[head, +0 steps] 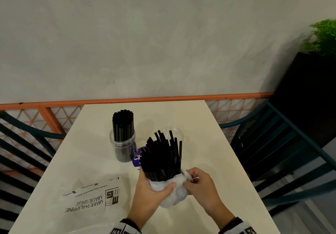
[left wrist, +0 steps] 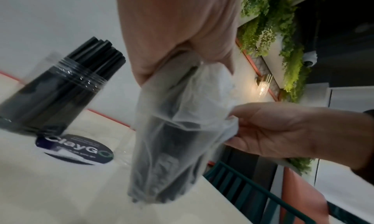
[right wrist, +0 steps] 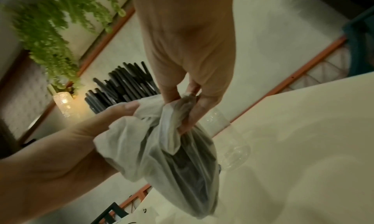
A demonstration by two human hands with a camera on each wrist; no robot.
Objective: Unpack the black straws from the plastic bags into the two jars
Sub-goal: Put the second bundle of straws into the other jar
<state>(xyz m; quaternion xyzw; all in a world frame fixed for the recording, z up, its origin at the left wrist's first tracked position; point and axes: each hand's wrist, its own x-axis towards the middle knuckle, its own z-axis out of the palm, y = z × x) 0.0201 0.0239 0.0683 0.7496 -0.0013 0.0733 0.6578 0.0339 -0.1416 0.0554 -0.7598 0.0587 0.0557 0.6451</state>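
1. Head view: left hand (head: 154, 184) grips the bundle of black straws (head: 161, 157) through the bunched plastic bag (head: 172, 195), held upright just above the desk (head: 87, 161).
2. Right hand (head: 201, 184) pinches the bag's rolled-down edge beside the bundle.
3. Full jar (head: 122, 143) of straws stands behind, left; empty clear jar (head: 172, 131) behind the bundle.
4. Flat printed bag (head: 92, 195) lies on the desk, left of the hands.
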